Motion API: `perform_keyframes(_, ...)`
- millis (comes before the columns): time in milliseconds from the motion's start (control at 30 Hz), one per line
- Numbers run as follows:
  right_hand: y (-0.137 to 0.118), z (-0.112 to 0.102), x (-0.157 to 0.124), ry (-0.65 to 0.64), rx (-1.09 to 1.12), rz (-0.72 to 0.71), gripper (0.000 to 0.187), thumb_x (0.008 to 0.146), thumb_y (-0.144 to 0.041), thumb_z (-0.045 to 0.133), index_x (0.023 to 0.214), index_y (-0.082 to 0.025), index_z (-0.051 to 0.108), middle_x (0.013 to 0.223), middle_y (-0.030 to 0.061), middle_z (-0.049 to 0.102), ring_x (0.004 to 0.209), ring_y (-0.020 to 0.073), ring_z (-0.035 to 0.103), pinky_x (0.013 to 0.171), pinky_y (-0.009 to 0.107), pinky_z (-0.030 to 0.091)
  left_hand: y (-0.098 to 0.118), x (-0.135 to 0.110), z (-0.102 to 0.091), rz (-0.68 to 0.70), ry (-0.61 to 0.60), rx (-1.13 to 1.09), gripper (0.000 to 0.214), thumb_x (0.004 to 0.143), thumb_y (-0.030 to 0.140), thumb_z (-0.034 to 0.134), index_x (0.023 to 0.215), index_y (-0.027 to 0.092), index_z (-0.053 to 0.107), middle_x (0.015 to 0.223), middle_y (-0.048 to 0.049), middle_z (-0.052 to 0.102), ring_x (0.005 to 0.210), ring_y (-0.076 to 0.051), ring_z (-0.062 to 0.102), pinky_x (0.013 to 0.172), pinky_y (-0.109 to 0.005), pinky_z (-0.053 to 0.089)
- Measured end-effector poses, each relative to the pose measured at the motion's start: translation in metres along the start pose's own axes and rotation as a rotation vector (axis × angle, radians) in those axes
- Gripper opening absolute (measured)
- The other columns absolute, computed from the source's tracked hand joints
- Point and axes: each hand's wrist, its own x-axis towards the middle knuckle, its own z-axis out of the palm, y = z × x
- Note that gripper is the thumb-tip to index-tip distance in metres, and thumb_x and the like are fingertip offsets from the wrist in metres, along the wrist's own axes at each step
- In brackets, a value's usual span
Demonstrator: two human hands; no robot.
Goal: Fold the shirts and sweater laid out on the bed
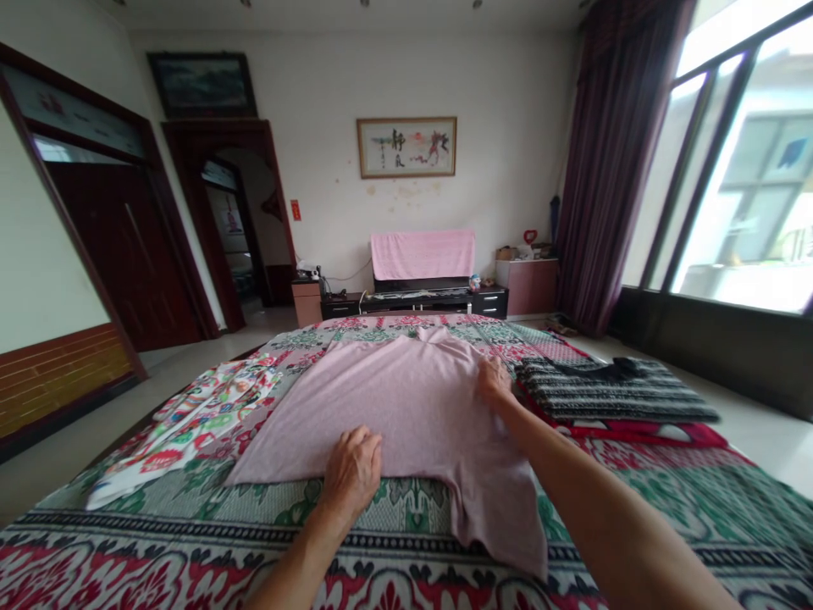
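A pale pink shirt (pixel 394 398) lies spread flat on a patterned red and green bed cover (pixel 190 517). My left hand (pixel 351 468) rests on the shirt's near hem, fingers curled down and pinching the cloth. My right hand (pixel 494 380) reaches out to the shirt's far right side, near the shoulder, its fingers closed on the fabric there. A part of the shirt hangs loose toward me at the near right.
A colourful floral garment (pixel 190 424) lies to the left of the shirt. Folded striped dark clothes (pixel 610 388) are stacked at the right on a red cloth. Beyond the bed stand a low TV cabinet (pixel 419 298) with a pink towel over the set, dark doors at the left and a large window at the right.
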Motion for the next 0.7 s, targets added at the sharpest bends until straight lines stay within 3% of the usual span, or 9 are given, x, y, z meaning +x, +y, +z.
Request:
perform_keyframes(200, -0.027, 0.021, -0.023, -0.093, -0.103, -0.199, 0.037, 0.091, -0.012, 0.033, 0.109, -0.012, 0.065, 0.121, 0.0178, 0.058, 0.116, 0.0286, 0.048, 0.096, 0.038, 0.035, -0.003, -0.001, 0.003, 0.008, 0.023, -0.011, 0.028, 0.088, 0.018, 0.045, 0.101, 0.019, 0.069, 0.103, -0.009, 0.065, 0.095, -0.021, 0.058, 0.086, -0.034, 0.047)
perform_keyframes(300, -0.03, 0.027, -0.029, -0.13, -0.1, -0.22, 0.035, 0.088, -0.013, 0.039, 0.113, -0.016, 0.064, 0.119, 0.0168, 0.06, 0.118, 0.0298, 0.047, 0.097, 0.039, 0.036, -0.005, 0.0, 0.006, 0.021, 0.027, -0.007, 0.028, 0.088, 0.018, 0.044, 0.102, 0.019, 0.069, 0.105, -0.0087, 0.065, 0.095, -0.02, 0.059, 0.086, -0.034, 0.047)
perform_keyframes(433, -0.029, 0.028, -0.032, -0.141, -0.088, -0.232, 0.041, 0.086, -0.017, 0.044, 0.125, -0.02, 0.056, 0.117, 0.0156, 0.061, 0.118, 0.0294, 0.048, 0.098, 0.038, 0.036, -0.007, 0.0, 0.007, 0.036, 0.025, -0.002, 0.029, 0.088, 0.019, 0.044, 0.102, 0.019, 0.069, 0.104, -0.0081, 0.066, 0.095, -0.02, 0.059, 0.087, -0.034, 0.048)
perform_keyframes(700, -0.012, 0.005, -0.026, -0.115, -0.072, -0.103, 0.039, 0.091, -0.017, 0.034, 0.121, -0.013, 0.058, 0.116, 0.0194, 0.058, 0.107, 0.0268, 0.057, 0.086, 0.034, 0.044, -0.004, -0.001, 0.004, 0.034, 0.033, 0.014, 0.029, 0.088, 0.019, 0.044, 0.101, 0.02, 0.07, 0.104, -0.0075, 0.066, 0.094, -0.02, 0.06, 0.086, -0.033, 0.048)
